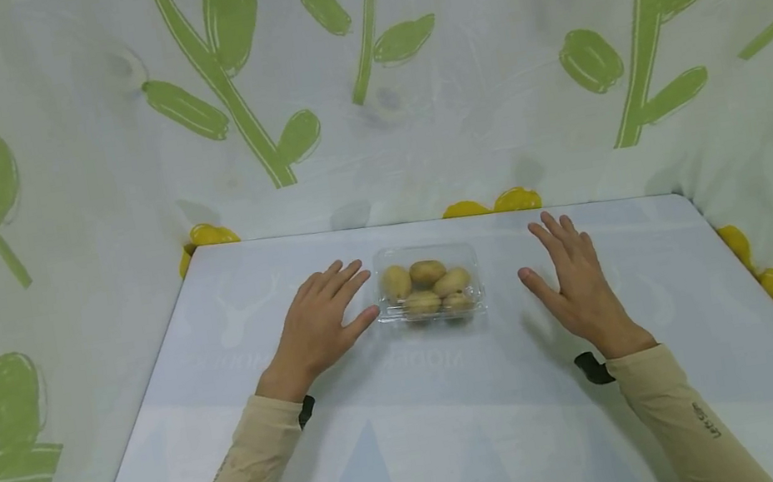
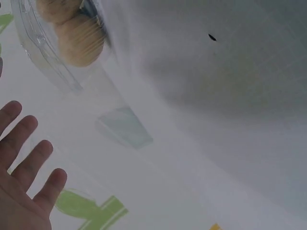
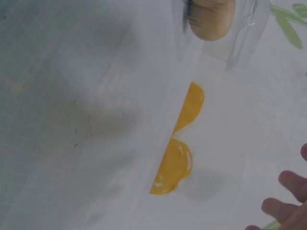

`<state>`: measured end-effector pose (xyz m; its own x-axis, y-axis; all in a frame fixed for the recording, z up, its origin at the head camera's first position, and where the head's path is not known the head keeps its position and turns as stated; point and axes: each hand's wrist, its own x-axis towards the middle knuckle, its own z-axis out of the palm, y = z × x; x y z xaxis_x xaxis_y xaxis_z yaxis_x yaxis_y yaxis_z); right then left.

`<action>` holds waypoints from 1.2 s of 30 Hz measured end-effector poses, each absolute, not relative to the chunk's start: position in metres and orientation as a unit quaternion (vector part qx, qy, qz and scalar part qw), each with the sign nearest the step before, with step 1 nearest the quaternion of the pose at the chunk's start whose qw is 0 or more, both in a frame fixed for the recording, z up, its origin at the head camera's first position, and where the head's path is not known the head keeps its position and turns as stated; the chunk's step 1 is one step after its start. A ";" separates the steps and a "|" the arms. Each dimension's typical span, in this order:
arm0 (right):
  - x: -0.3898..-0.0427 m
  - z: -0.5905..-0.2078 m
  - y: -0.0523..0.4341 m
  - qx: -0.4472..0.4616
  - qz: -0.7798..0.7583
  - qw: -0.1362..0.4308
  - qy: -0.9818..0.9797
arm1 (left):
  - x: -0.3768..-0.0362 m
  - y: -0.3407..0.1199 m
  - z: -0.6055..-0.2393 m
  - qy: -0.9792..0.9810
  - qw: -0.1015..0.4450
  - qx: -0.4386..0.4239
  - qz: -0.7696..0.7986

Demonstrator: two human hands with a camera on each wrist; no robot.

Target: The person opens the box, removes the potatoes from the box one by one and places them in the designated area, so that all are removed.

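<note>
A clear plastic box (image 1: 464,248) with several potatoes (image 1: 427,272) in it sits towards the far side of the table. My left hand (image 1: 316,324) is just left of the box, fingers spread; its thumb tip is so near the box's edge that I cannot tell whether they touch. To the right, apart from the box, my right hand (image 1: 578,286) hovers with fingers extended and holds nothing. The left wrist view catches one end of the box (image 2: 36,38) and two potatoes (image 2: 80,40). In the right wrist view, a potato (image 3: 211,21) shows through the box's other end.
The white table (image 1: 420,455) has faint printed shapes and lettering. A hanging cloth (image 1: 488,115) with green stems and yellow flowers encloses its back and both sides, close behind the box.
</note>
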<state>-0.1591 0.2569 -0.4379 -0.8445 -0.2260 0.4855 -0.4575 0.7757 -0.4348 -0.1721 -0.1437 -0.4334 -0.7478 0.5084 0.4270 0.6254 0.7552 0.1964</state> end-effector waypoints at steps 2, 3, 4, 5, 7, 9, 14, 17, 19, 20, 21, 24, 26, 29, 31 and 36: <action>-0.159 -0.437 0.256 0.202 0.286 0.208 -0.913 | -0.172 -0.141 -0.435 -0.912 0.182 -0.331 -0.162; -0.160 -0.437 0.255 0.212 0.289 0.209 -0.910 | -0.172 -0.139 -0.437 -0.908 0.185 -0.340 -0.159; -0.160 -0.437 0.254 0.222 0.290 0.211 -0.907 | -0.173 -0.138 -0.438 -0.905 0.187 -0.347 -0.156; -0.160 -0.437 0.253 0.233 0.289 0.214 -0.903 | -0.173 -0.136 -0.440 -0.902 0.191 -0.355 -0.154; -0.161 -0.438 0.251 0.255 0.286 0.220 -0.897 | -0.174 -0.134 -0.442 -0.897 0.196 -0.367 -0.147; -0.161 -0.439 0.247 0.277 0.280 0.228 -0.890 | -0.174 -0.132 -0.443 -0.893 0.201 -0.376 -0.143; -0.159 -0.441 0.237 0.314 0.260 0.225 -0.885 | -0.176 -0.128 -0.445 -0.890 0.205 -0.385 -0.135; -0.157 -0.442 0.231 0.329 0.248 0.208 -0.887 | -0.178 -0.125 -0.447 -0.888 0.212 -0.388 -0.130; -0.156 -0.444 0.227 0.341 0.241 0.197 -0.887 | -0.179 -0.123 -0.447 -0.886 0.216 -0.391 -0.127; -0.155 -0.445 0.225 0.347 0.238 0.192 -0.887 | -0.180 -0.122 -0.448 -0.885 0.216 -0.392 -0.126; -0.155 -0.446 0.223 0.354 0.235 0.190 -0.885 | -0.180 -0.121 -0.448 -0.885 0.214 -0.393 -0.125; -0.156 -0.448 0.217 0.371 0.228 0.182 -0.882 | -0.180 -0.120 -0.449 -0.889 0.207 -0.390 -0.120; -0.158 -0.450 0.214 0.380 0.223 0.182 -0.879 | -0.180 -0.119 -0.449 -0.891 0.205 -0.388 -0.114; -0.158 -0.452 0.210 0.386 0.219 0.180 -0.878 | -0.179 -0.117 -0.450 -0.892 0.207 -0.387 -0.106; -0.158 -0.454 0.208 0.388 0.215 0.178 -0.879 | -0.179 -0.117 -0.450 -0.892 0.209 -0.387 -0.101; -0.158 -0.455 0.206 0.385 0.209 0.166 -0.884 | -0.178 -0.114 -0.450 -0.895 0.205 -0.384 -0.096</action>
<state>-0.1576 0.2055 -0.4555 -0.6488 -0.6110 0.4535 -0.7495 0.6162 -0.2420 -0.1779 -0.1145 -0.4503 -0.6204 0.6489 0.4404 0.7275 0.6860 0.0140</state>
